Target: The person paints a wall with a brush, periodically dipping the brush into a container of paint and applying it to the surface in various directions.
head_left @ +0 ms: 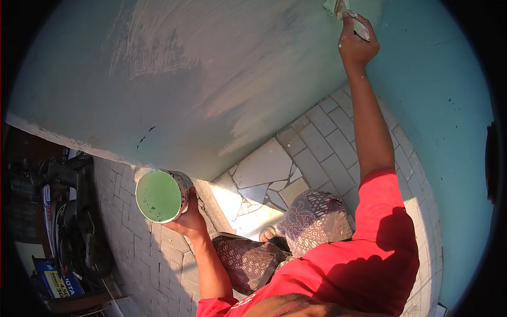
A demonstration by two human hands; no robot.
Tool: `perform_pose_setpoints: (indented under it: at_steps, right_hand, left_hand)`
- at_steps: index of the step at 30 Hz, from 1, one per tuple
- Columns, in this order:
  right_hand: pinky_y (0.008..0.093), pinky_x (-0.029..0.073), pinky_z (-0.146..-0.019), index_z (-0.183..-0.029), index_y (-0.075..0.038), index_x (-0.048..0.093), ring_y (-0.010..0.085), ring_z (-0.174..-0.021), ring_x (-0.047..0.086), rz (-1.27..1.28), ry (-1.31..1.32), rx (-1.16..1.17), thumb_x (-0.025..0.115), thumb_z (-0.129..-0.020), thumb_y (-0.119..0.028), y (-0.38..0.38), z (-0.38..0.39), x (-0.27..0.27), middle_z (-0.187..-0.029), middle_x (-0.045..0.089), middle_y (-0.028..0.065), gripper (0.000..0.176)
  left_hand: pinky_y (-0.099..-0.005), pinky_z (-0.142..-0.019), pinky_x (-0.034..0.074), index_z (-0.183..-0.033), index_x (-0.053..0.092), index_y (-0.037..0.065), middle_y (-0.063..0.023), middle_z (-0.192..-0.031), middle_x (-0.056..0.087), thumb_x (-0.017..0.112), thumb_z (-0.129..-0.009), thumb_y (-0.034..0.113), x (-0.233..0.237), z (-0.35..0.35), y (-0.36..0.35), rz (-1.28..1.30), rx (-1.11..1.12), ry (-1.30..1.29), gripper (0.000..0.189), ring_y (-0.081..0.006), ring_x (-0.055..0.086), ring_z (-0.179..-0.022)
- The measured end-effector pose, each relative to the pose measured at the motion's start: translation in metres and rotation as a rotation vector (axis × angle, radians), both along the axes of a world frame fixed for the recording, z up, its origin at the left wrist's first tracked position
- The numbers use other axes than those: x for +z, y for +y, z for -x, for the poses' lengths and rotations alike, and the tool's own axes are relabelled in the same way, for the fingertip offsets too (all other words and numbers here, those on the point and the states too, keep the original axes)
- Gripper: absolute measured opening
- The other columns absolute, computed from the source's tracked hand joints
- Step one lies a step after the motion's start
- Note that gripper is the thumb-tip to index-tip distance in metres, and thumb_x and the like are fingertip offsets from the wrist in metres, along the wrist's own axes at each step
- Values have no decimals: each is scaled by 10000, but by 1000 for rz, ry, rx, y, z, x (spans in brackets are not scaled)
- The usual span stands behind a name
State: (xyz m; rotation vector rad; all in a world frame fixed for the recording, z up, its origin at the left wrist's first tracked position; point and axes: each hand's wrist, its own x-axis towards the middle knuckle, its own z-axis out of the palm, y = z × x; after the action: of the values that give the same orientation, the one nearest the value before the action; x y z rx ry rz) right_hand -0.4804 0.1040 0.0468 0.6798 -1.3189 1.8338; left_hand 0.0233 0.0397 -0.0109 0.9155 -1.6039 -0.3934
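My left hand [189, 217] is wrapped round the side of a paint bucket [160, 196], which is tilted so that its light green inside faces me. Dark specks mark the paint within. At the top right, my right hand [359, 46] grips a paintbrush [362, 27] with a paint-smeared handle. The brush's bristles are up against the wall [253, 68], near the inner corner. White paint spots dot the fingers of that hand. Patchy, streaked pale paint covers the wall's middle.
A turquoise wall [433, 105] stands at the right. Below lies a floor of grey paving blocks [325, 132] and broken white tiles [264, 164]. At the left are a dark motorbike [79, 222] and a blue printed sign [55, 277].
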Motion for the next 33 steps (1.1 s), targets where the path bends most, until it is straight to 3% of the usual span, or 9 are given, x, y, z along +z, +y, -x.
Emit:
perform_pose_setpoints:
  at_steps: [1, 3, 10, 14, 18, 22, 24, 28, 33]
  right_hand:
    - [259, 564, -704, -1019, -22, 754, 105, -794, 720, -80, 60, -233, 816, -877, -85, 1, 2, -3, -979, 791, 58, 168]
    - [306, 571, -659, -923, -79, 756, 230, -788, 751, -101, 294, -242, 785, -832, -48, -24, -45, -17, -871, 757, 76, 100]
    - [345, 607, -718, -945, -143, 750, 244, -835, 739, -333, 556, 511, 768, -764, -106, -82, -288, -103, -1066, 734, 92, 186]
    - [339, 600, -701, -909, -92, 748, 250, -819, 748, -297, 446, 694, 828, -766, -25, -67, -253, -97, -1050, 759, 105, 177]
    - [268, 580, -746, -1003, 8, 727, 119, -855, 707, -138, 3, 465, 799, -888, -13, -28, -117, -98, -971, 773, 111, 138]
    - [284, 590, -761, -987, 22, 721, 149, -846, 739, 65, -261, 303, 785, -886, -13, -4, -37, -95, -969, 781, 125, 124]
    - [290, 586, -741, -966, -8, 728, 175, -815, 747, -6, -118, -165, 779, -872, 3, -4, -22, -103, -934, 778, 105, 107]
    - [349, 587, -717, -908, -116, 742, 281, -836, 740, -226, 156, -93, 780, -817, -68, -54, -135, -123, -972, 756, 79, 110]
    - [331, 600, -711, -903, -107, 744, 236, -833, 739, -338, 309, 542, 809, -768, -28, -68, -282, -148, -1100, 752, 110, 170]
  left_hand:
    - [-378, -951, 578, -1356, 501, -62, -176, -1291, 636, 848, -693, -130, 1, 3, 1, -3, -3, 0, 751, -267, 663, -1110]
    - [-383, -925, 590, -1321, 540, -69, -176, -1256, 657, 848, -697, -128, 4, 10, 1, 88, 3, -73, 698, -266, 675, -1081]
    - [-424, -967, 543, -1311, 577, -26, -158, -1267, 661, 927, -663, 21, -3, -2, 0, 37, 127, -144, 737, -310, 659, -1088]
    - [-411, -943, 579, -1314, 561, -56, -173, -1272, 659, 898, -691, -33, -2, -12, 7, -1, 110, -62, 709, -301, 668, -1081]
    - [-397, -941, 600, -1320, 538, -83, -191, -1279, 650, 852, -729, -99, 3, -14, 12, -4, 117, -5, 670, -283, 672, -1085]
    - [-390, -931, 603, -1311, 540, -97, -195, -1284, 651, 840, -742, -107, 11, -7, 15, -43, 110, 48, 643, -273, 678, -1091]
    - [-388, -930, 603, -1309, 541, -99, -195, -1281, 654, 841, -742, -106, 11, -3, 16, -63, 99, 42, 641, -273, 680, -1089]
    - [-391, -935, 599, -1321, 538, -97, -193, -1267, 664, 843, -738, -107, 8, 3, 18, -54, 65, 61, 658, -275, 680, -1089]
    - [-403, -970, 588, -1341, 513, -89, -213, -1313, 626, 805, -762, -125, 2, 1, 17, -33, 62, -67, 650, -295, 669, -1118]
